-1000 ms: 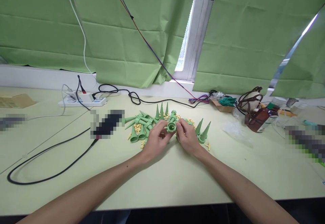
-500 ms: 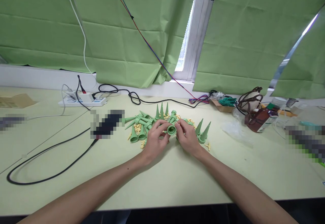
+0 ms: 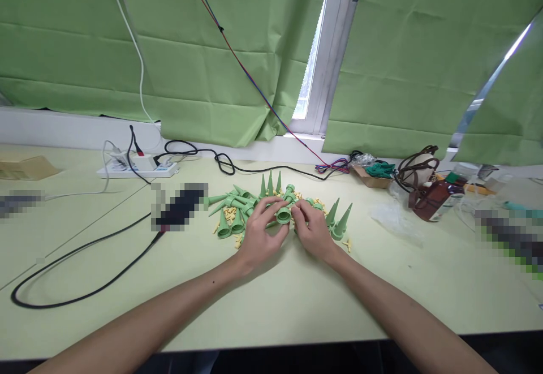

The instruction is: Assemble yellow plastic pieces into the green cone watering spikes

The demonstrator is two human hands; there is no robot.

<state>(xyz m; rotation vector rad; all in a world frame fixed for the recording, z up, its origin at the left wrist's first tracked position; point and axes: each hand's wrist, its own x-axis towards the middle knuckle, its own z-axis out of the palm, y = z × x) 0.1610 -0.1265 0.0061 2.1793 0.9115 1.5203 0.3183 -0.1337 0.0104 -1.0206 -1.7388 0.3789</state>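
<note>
A green plastic watering spike [image 3: 283,215] with a round open end facing me is gripped in my left hand [image 3: 262,232], its fingers curled over the side. Close against its right side, my right hand [image 3: 313,227] has thumb and fingers pinched together; whatever is between them is hidden. Behind and left of my hands lies a heap of similar green cones [image 3: 224,226]. Small yellow T-shaped pieces [image 3: 230,214] are scattered among them. To the right two green spikes [image 3: 341,222] stand point up, beside a single yellow T-piece [image 3: 348,244].
A black cable [image 3: 85,300] loops over the table at left, near a blurred dark device [image 3: 181,207]. At the back stands a white power strip [image 3: 138,171]. Clear plastic film [image 3: 396,221], a brown bottle [image 3: 439,197] and a small cardboard box [image 3: 373,179] are on the right.
The spike in my left hand has turned and shifted slightly left, its open end now tilted downward. My left fingers have closed further over it; my right hand has barely moved.
</note>
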